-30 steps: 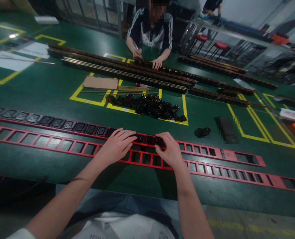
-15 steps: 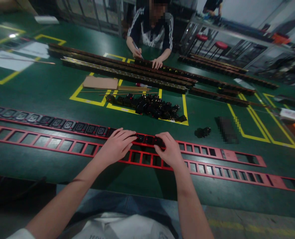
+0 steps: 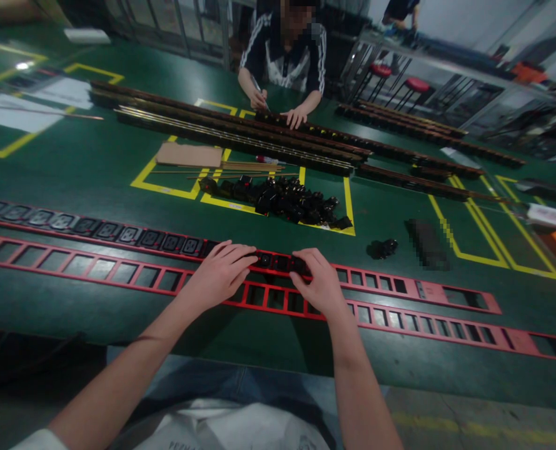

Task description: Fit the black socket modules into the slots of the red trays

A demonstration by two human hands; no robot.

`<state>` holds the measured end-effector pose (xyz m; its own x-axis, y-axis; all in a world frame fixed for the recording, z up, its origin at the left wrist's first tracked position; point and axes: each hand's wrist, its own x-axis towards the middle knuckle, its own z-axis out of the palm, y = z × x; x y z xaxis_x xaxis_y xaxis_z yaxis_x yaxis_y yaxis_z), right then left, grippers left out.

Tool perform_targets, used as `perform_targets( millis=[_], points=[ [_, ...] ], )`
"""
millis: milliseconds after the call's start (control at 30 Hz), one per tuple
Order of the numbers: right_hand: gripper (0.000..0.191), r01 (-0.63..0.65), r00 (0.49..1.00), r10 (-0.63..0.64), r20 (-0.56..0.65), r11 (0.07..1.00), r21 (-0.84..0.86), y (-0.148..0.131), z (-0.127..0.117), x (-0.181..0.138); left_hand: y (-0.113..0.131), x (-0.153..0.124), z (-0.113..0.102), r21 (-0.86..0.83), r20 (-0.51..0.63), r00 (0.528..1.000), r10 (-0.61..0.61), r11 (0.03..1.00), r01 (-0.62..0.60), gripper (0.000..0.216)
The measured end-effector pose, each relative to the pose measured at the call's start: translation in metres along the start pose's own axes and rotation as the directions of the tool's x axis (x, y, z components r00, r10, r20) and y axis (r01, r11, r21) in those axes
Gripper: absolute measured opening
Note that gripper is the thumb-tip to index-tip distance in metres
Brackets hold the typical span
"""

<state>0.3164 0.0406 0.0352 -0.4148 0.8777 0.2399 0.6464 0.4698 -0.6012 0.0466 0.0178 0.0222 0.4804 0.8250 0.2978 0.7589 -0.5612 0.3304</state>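
A long red slotted rail (image 3: pixel 376 282) lies across the green table, its left part filled with black socket modules (image 3: pixel 152 239). My left hand (image 3: pixel 221 272) is closed over this rail, fingers across its top and thumb toward the near edge. Just right of those fingertips, two black sockets (image 3: pixel 272 261) sit in the slots. My right hand (image 3: pixel 322 281) pinches another black socket (image 3: pixel 298 265) at the rail, between thumb and fingers; the hand partly covers it. Closer to me runs a second red rail (image 3: pixel 263 297) with open slots, passing under both wrists.
Beyond the rail lies a pile of black sockets (image 3: pixel 287 199), with a small cluster (image 3: pixel 383 248) to its right. Cardboard (image 3: pixel 189 155), thin rods (image 3: pixel 252 167) and long dark strips (image 3: pixel 240 140) lie farther back. Across the table a person (image 3: pixel 284 69) holds a pen.
My hands stay almost in place. The socket under my right fingers looks slightly lower and flatter in the rail. The person opposite shifts a hand slightly.
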Motion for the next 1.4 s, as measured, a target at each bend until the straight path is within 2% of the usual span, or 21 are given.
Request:
perform_targets(
  millis=[1400],
  points=[
    [0.037, 0.014, 1.0, -0.014, 0.007, 1.0, -0.004, 0.0048, 0.0024, -0.0015, -0.0003, 0.0003, 0.0004, -0.02, -0.013, 1.0, -0.005, 1.0, 0.004, 0.032]
  ],
)
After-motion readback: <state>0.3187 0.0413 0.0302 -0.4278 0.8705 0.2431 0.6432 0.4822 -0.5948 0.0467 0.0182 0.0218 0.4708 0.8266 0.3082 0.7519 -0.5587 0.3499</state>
